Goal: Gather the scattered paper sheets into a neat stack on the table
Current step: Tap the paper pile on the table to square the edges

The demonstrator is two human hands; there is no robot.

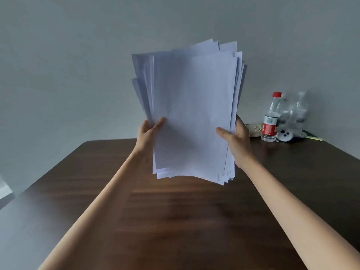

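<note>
A bundle of several white paper sheets (pixel 191 106) is held upright in the air above the dark wooden table (pixel 175 221). The sheets are fanned unevenly, with top corners and bottom edges out of line. My left hand (pixel 149 134) grips the bundle's left edge, thumb on the front. My right hand (pixel 234 139) grips the right edge, thumb across the front sheet and fingers behind. The bundle's bottom edge hangs a little above the tabletop.
At the table's far right corner stand a clear bottle with a red cap and red label (pixel 271 118), more clear plastic bottles (pixel 298 114), a small white round object (pixel 285 135) and crumpled beige wrapping (pixel 254 129). A grey wall rises behind the table.
</note>
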